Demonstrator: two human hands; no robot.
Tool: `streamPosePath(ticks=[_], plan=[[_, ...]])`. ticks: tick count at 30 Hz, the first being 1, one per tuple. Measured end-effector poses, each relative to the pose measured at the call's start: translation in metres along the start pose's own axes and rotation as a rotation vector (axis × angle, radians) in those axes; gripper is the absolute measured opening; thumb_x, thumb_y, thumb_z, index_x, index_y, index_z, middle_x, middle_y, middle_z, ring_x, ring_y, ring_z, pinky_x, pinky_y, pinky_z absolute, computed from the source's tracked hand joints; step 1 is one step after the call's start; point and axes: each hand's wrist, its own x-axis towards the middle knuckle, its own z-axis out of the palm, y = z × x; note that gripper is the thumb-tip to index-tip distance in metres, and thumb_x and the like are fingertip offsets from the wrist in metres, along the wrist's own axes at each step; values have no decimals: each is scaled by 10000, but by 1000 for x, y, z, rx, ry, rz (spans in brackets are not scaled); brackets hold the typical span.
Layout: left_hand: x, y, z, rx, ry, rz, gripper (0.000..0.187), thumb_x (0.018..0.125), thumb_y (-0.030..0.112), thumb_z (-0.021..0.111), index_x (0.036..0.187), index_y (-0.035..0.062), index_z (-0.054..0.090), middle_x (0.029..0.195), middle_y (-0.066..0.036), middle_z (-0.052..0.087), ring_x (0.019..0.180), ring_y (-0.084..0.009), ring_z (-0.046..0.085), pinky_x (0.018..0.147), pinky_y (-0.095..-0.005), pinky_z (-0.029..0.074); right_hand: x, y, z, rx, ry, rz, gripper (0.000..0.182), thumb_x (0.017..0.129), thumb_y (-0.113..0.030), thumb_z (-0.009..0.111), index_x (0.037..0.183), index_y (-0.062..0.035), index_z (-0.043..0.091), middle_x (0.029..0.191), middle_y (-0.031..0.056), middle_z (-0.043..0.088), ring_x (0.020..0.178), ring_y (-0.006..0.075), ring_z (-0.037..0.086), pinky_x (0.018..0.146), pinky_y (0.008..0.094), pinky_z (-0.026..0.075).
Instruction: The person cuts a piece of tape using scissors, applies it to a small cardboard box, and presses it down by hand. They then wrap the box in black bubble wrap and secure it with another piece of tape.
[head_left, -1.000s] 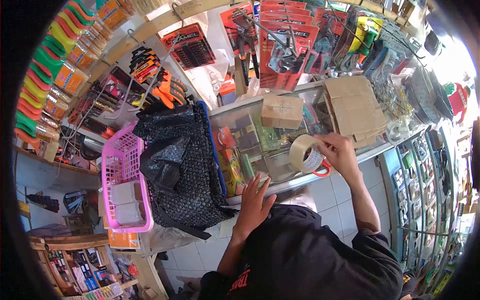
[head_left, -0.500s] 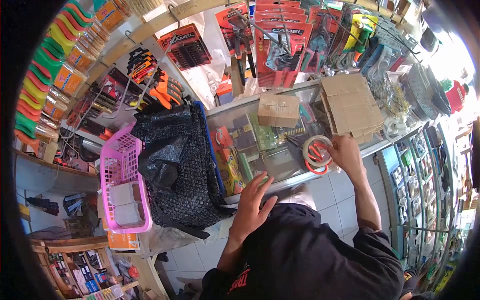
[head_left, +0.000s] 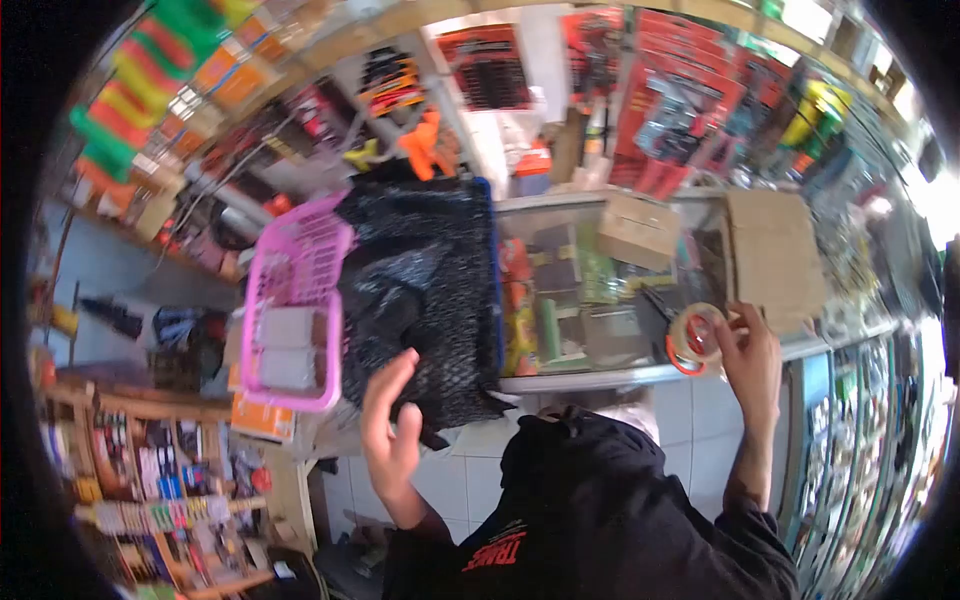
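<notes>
My right hand (head_left: 752, 362) is at the glass counter's front edge, its fingers closed on the right rim of a roll of clear tape (head_left: 683, 330). Orange-handled scissors (head_left: 686, 368) lie against the roll, one loop showing through its centre. My left hand (head_left: 388, 430) is raised with thumb and fingers apart, holding nothing. Just beyond it is a large bundle of black bubble wrap (head_left: 445, 320), with a pink plastic basket (head_left: 334, 350) at its left.
A small cardboard box (head_left: 640, 230) and flat cardboard (head_left: 775, 255) rest on the glass counter (head_left: 590, 378). Packaged tools (head_left: 680, 110) hang behind it. A glass display case (head_left: 815, 440) stands at right, wooden shelves (head_left: 150, 470) at lower left.
The view has swung left, so the counter goods appear farther right. My left hand has moved left, from the counter's edge to before the black bubble wrap. My right hand stays at the tape roll.
</notes>
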Motion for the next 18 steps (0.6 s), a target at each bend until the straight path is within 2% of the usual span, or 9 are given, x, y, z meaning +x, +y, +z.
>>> streamPosePath(ticks=[3, 6, 9, 10, 11, 13, 16, 18], plan=[[19, -25, -38, 458, 55, -79, 562, 1012, 256, 690, 1498, 4, 559, 1488, -231, 597, 1397, -395, 545, 1191, -467, 393, 2, -17, 16, 195, -177, -81, 314, 947, -247, 775, 1167, -25, 737, 928, 150, 754, 717, 275, 681, 693, 365, 535], [34, -59, -52, 635, 60, -99, 688, 983, 327, 734, 1560, 44, 488, 1563, -250, 505, 1457, -440, 457, 1219, -520, 342, 5, -30, 31, 205, -342, -212, 314, 934, -200, 789, 1172, -3, 733, 917, 140, 743, 713, 253, 687, 675, 350, 535], [41, -61, -36, 763, -118, 7, 795, 945, 373, 777, 1588, 48, 442, 1600, -245, 453, 1494, -453, 399, 1232, -560, 309, 1, -46, 43, 183, -450, -349, 333, 932, -204, 797, 1198, -14, 734, 964, 135, 734, 782, 266, 735, 691, 375, 559], [44, -68, -29, 727, -191, -23, 826, 919, 434, 789, 1584, 76, 453, 1628, -254, 403, 1511, -493, 338, 1234, -609, 256, 1, -49, 48, 191, -471, -416, 333, 933, -206, 797, 1201, -19, 734, 985, 137, 736, 801, 271, 742, 703, 379, 564], [43, -71, -20, 755, -201, -88, 764, 905, 426, 799, 1532, 89, 521, 1612, -246, 409, 1505, -494, 337, 1232, -601, 264, -1, -52, 51, 199, -495, -481, 333, 934, -209, 796, 1204, -24, 734, 1006, 139, 737, 820, 276, 748, 715, 384, 568], [48, -73, -10, 853, -122, 8, 493, 922, 360, 786, 1313, 81, 676, 1500, -193, 548, 1419, -440, 461, 1177, -596, 325, -2, -60, 55, 171, -536, -525, 337, 946, -244, 788, 1207, -39, 730, 1055, 149, 737, 886, 302, 744, 787, 414, 575], [64, -90, -19, 847, -34, -42, 239, 946, 265, 762, 1056, 57, 722, 1228, -138, 718, 1168, -372, 646, 1024, -541, 454, -7, -63, 64, 163, -538, -590, 345, 947, -267, 789, 1200, -41, 727, 1054, 155, 736, 937, 323, 737, 832, 433, 577], [76, -92, -26, 668, 170, 10, 165, 963, 205, 740, 997, 46, 712, 1058, -120, 749, 995, -356, 686, 898, -504, 498, -7, -68, 68, 164, -520, -644, 324, 960, -300, 762, 1181, -64, 735, 1053, 159, 737, 925, 343, 742, 824, 466, 582]])
